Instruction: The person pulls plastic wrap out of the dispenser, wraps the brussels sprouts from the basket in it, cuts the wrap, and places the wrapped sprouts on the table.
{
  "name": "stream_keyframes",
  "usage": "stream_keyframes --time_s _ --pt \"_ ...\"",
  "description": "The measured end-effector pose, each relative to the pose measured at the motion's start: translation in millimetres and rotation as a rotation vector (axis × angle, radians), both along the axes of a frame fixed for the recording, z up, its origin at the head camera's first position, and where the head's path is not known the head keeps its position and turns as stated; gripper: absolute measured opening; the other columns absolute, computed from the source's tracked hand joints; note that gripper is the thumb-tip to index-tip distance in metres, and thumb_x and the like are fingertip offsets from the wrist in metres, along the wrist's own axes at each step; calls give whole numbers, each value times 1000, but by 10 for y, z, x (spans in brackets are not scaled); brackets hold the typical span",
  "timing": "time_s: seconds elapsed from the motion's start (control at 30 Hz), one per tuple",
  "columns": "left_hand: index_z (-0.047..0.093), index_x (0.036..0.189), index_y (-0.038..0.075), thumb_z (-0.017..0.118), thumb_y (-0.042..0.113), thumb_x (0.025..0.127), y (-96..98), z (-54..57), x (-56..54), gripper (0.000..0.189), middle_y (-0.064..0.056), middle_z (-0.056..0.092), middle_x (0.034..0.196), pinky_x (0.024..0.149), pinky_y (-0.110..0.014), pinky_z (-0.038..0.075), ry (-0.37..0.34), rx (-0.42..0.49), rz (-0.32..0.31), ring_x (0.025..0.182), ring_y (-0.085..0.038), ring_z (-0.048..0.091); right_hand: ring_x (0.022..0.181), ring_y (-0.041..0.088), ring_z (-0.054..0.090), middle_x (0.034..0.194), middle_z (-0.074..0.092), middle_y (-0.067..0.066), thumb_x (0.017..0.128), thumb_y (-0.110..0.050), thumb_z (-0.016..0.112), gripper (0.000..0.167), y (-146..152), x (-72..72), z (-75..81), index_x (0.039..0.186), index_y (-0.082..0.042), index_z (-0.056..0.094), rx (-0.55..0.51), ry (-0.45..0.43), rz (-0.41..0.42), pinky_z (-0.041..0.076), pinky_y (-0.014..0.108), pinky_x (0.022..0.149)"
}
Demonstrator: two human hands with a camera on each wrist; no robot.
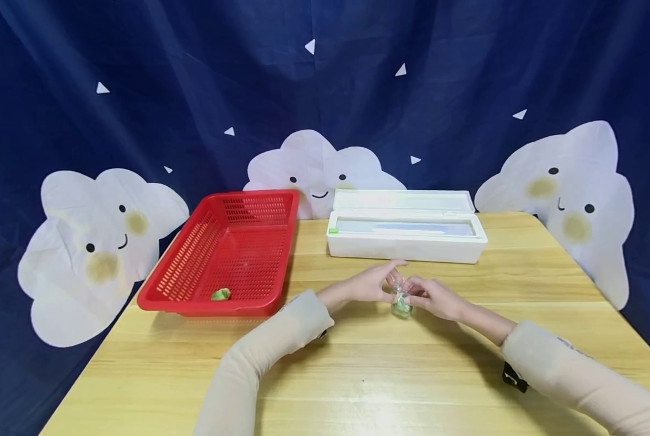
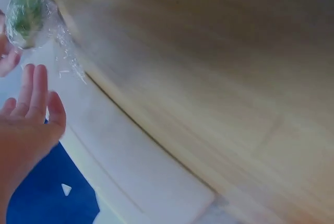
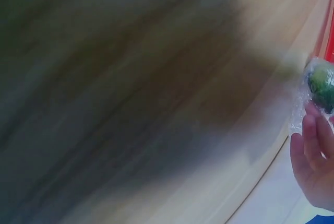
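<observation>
Film-wrapped vegetable (image 1: 401, 309) is on the near side of the white box (image 1: 401, 247), roundish, no clear long axis, right hand (image 1: 438, 299) nearest and pinching it, left hand (image 1: 371, 284) just beside, fingers loosely extended.

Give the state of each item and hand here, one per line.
Red basket: upright
Green piece: lying in the basket; wrapping unclear
White box: lid raised open
Green bundle: wrapped in clear film
Left hand: fingers extended beside the bundle; contact unclear
Right hand: holding the bundle
</observation>
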State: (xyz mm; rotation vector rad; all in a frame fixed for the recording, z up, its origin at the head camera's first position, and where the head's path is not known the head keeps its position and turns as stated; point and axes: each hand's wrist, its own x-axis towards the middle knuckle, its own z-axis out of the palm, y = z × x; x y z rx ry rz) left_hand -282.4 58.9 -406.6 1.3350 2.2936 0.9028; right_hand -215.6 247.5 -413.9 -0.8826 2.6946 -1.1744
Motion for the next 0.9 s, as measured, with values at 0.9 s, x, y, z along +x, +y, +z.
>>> stream_keyframes --time_s 0.9 --pt "14 142 3 72 21 77 80 -62 106 89 -11 57 122 94 -26 40 242 -210 35 110 -19 55 77 18 57 90 60 8 75 -14 72 47 23 6 -122 113 4 51 108 121 6 49 26 67"
